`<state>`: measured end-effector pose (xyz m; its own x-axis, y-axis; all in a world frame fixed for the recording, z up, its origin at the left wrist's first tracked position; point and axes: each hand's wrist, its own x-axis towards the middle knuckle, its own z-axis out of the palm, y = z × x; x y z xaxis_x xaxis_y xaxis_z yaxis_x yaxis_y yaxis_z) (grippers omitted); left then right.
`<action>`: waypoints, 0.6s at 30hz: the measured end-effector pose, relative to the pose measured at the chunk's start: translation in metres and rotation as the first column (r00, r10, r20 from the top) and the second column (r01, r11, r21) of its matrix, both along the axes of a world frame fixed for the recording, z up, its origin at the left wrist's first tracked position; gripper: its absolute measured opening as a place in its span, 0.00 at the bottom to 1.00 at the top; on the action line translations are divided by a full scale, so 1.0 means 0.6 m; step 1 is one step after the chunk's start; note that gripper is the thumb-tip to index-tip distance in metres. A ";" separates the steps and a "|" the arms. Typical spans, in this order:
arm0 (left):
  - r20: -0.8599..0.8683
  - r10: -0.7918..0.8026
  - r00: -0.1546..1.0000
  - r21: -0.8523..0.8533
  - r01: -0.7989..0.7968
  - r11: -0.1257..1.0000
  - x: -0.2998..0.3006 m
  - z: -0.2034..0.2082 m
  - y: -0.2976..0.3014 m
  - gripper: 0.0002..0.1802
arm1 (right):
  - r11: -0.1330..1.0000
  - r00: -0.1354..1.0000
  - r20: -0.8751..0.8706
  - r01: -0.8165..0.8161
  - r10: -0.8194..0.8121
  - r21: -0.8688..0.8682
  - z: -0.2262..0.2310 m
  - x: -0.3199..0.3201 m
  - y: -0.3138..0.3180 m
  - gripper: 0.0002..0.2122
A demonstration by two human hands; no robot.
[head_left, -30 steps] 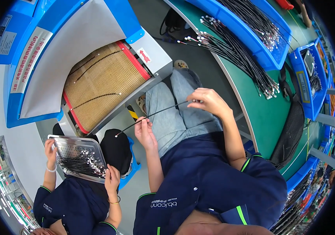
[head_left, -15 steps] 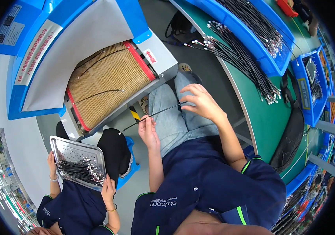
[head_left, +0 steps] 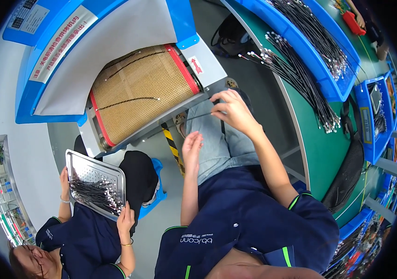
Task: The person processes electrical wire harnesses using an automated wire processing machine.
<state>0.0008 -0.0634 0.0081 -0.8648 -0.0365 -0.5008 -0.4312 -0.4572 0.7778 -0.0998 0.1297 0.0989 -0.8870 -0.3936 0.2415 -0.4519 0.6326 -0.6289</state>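
The right hand [head_left: 233, 111] is pinching a black cable [head_left: 193, 118] near the centre of the frame, and the cable is slanting, blurred, toward the lower left. The left hand [head_left: 192, 148] is hovering just below it, apart from it, fingers loosely curled.

At upper left, a blue hood [head_left: 182, 18] is overhanging a tan mesh belt [head_left: 161, 76], blocking the view of its far end; dark cables are lying across the belt. The machine's metal end [head_left: 210, 69] is jutting out just above the right hand.

At lower left, a seated co-worker is holding a metal tray [head_left: 94, 169] of cables, with a blue stool [head_left: 159, 190] showing beside the co-worker's leg. Striped tape [head_left: 173, 149] is marking the floor.

Along the right, a green desk [head_left: 310, 149] is hemming in the space, carrying a cable bundle [head_left: 300, 88], a blue bin [head_left: 317, 76] and a black bag [head_left: 344, 174].
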 end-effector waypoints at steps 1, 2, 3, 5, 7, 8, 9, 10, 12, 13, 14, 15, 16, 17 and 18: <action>-0.003 0.002 1.000 -0.002 -0.002 1.000 0.005 -0.007 -0.001 0.15 | 1.000 1.000 -0.024 0.001 -0.001 -0.004 -0.002 -0.011 -0.013 0.05; 0.039 -0.093 0.995 -0.036 0.095 0.995 0.010 -0.015 -0.001 0.15 | 1.000 0.999 -0.041 -0.008 0.008 -0.010 -0.006 -0.024 -0.027 0.05; 0.086 -0.188 0.978 -0.065 0.194 0.979 0.015 -0.024 -0.001 0.14 | 1.000 0.999 -0.041 -0.008 0.008 -0.011 -0.013 -0.036 -0.041 0.05; 0.076 -0.234 0.969 -0.061 0.239 0.969 0.025 -0.045 0.000 0.13 | 0.999 0.997 -0.077 -0.012 0.009 -0.038 -0.019 -0.060 -0.070 0.05; 0.048 -0.317 0.947 -0.102 0.320 0.942 0.033 -0.060 -0.003 0.13 | 0.999 0.996 -0.082 -0.021 0.017 -0.046 -0.024 -0.083 -0.099 0.05; 0.037 -0.306 0.951 -0.117 0.308 0.944 0.037 -0.067 -0.005 0.12 | 0.998 0.997 -0.071 -0.018 0.014 -0.054 -0.030 -0.094 -0.112 0.04; 0.037 -0.306 0.951 -0.118 0.308 0.944 0.035 -0.065 -0.009 0.12 | 0.998 0.998 -0.059 -0.012 0.008 -0.060 -0.033 -0.105 -0.123 0.04; 0.043 -0.305 0.951 -0.112 0.308 0.945 0.033 -0.064 -0.014 0.12 | 0.998 0.999 -0.044 -0.004 0.002 -0.059 -0.035 -0.117 -0.133 0.04; 0.048 -0.302 0.952 -0.107 0.306 0.946 0.028 -0.059 -0.022 0.12 | 0.997 0.999 -0.034 0.021 -0.024 -0.077 -0.039 -0.136 -0.152 0.04; 0.050 -0.296 0.954 -0.101 0.299 0.949 0.026 -0.056 -0.026 0.11 | 0.994 0.998 -0.024 0.047 -0.050 -0.094 -0.041 -0.146 -0.162 0.04; 0.052 -0.290 0.956 -0.094 0.294 0.951 0.024 -0.053 -0.030 0.11 | 0.994 0.998 -0.026 0.046 -0.049 -0.095 -0.043 -0.156 -0.171 0.04; 0.051 -0.288 0.956 -0.095 0.291 0.952 0.023 -0.054 -0.034 0.11 | 0.992 0.998 -0.037 0.055 -0.059 -0.110 -0.046 -0.164 -0.181 0.04; 0.054 -0.280 0.959 -0.083 0.284 0.955 0.021 -0.055 -0.038 0.11 | 0.990 0.996 -0.047 0.064 -0.070 -0.125 -0.049 -0.172 -0.190 0.04; 0.057 -0.272 0.961 -0.071 0.276 0.959 0.020 -0.056 -0.042 0.11 | 0.990 0.996 -0.049 0.062 -0.068 -0.125 -0.052 -0.180 -0.198 0.04; 0.057 -0.271 0.961 -0.070 0.275 0.959 0.018 -0.057 -0.045 0.11 | 0.992 0.996 -0.047 0.066 -0.072 -0.112 -0.055 -0.186 -0.205 0.04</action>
<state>0.0115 -0.0901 -0.0263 -0.8229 0.1577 -0.5459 -0.5679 -0.2570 0.7819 -0.2115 0.0068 0.0656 -0.8967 -0.3004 0.3252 -0.4426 0.5915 -0.6739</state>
